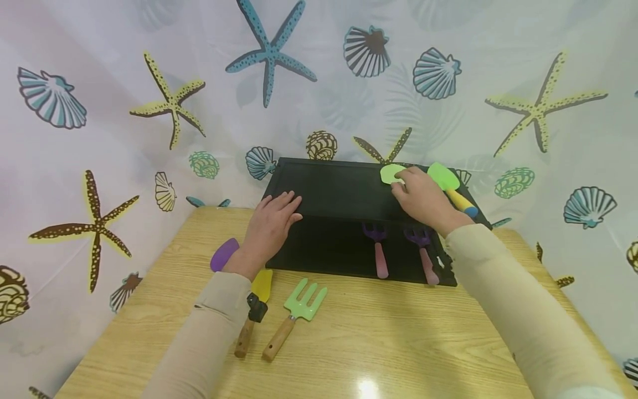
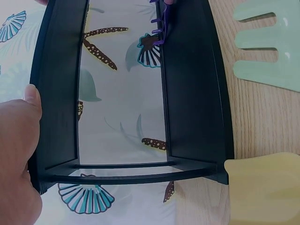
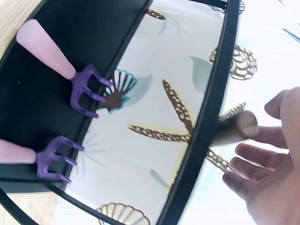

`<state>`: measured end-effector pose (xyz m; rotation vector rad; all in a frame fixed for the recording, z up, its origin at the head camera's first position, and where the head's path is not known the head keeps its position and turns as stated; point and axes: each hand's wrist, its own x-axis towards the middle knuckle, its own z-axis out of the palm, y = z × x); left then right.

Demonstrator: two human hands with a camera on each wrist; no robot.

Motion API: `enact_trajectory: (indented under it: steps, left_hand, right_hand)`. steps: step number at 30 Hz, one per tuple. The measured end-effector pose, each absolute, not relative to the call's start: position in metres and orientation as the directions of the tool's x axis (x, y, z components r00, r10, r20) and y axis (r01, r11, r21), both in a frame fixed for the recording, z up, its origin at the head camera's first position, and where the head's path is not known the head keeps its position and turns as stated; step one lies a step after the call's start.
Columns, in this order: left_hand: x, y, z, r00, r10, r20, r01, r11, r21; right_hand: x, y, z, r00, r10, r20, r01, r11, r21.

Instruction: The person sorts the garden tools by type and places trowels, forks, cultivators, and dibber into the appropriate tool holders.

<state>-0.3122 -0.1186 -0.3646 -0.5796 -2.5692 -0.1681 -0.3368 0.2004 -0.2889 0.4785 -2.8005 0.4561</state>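
Observation:
My left hand (image 1: 271, 224) rests on the left end of a black two-tier shelf (image 1: 324, 191), fingers straight; its thumb lies against the upper tier's edge in the left wrist view. Over the right part of the top tier is my right hand (image 1: 423, 197), beside a garden tool with a light green head (image 1: 391, 173). Its blurred brown handle (image 3: 234, 129) touches one fingertip in the right wrist view, with the thumb apart. To the right lies a green trowel (image 1: 443, 177) with a yellow and blue handle. Two purple hand forks (image 1: 381, 260) (image 1: 427, 266) with pink handles lie on the lower tier.
On the wooden table (image 1: 374, 338) lie a light green fork (image 1: 301, 302) and a yellow-bladed tool (image 1: 261, 285), both wooden-handled. A purple tool head (image 1: 224, 255) is partly hidden by the left arm. A patterned cloth (image 1: 319, 100) hangs behind the shelf.

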Motion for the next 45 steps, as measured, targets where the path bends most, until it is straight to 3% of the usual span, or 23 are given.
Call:
enact_trajectory:
  steps: [13, 19, 27, 37, 45]
  left_hand:
    - [-0.313, -0.117, -0.364, -0.782, 0.374, 0.499, 0.438, 0.899, 0.013]
    - [-0.311, -0.116, -0.364, -0.788, 0.369, 0.492, 0.427, 0.904, 0.006]
    - [-0.31, -0.114, -0.364, -0.792, 0.37, 0.486, 0.424, 0.906, 0.003]
    - [-0.311, -0.114, -0.364, -0.796, 0.371, 0.478, 0.422, 0.907, -0.001]
    - [-0.311, -0.115, -0.365, -0.781, 0.372, 0.502, 0.428, 0.904, -0.005]
  right_hand:
    - [-0.313, 0.266, -0.267, -0.899, -0.259, 0.354, -0.361, 0.895, -0.261]
    - [-0.301, 0.302, -0.269, -0.934, -0.186, 0.305, -0.287, 0.901, -0.327]
    - [-0.285, 0.341, -0.288, -0.944, -0.157, 0.292, -0.237, 0.935, -0.264]
    - [-0.274, 0.348, -0.316, -0.972, -0.23, 0.052, -0.235, 0.934, -0.267]
    - [-0.272, 0.335, -0.332, -0.972, -0.22, 0.08, -0.231, 0.954, -0.192]
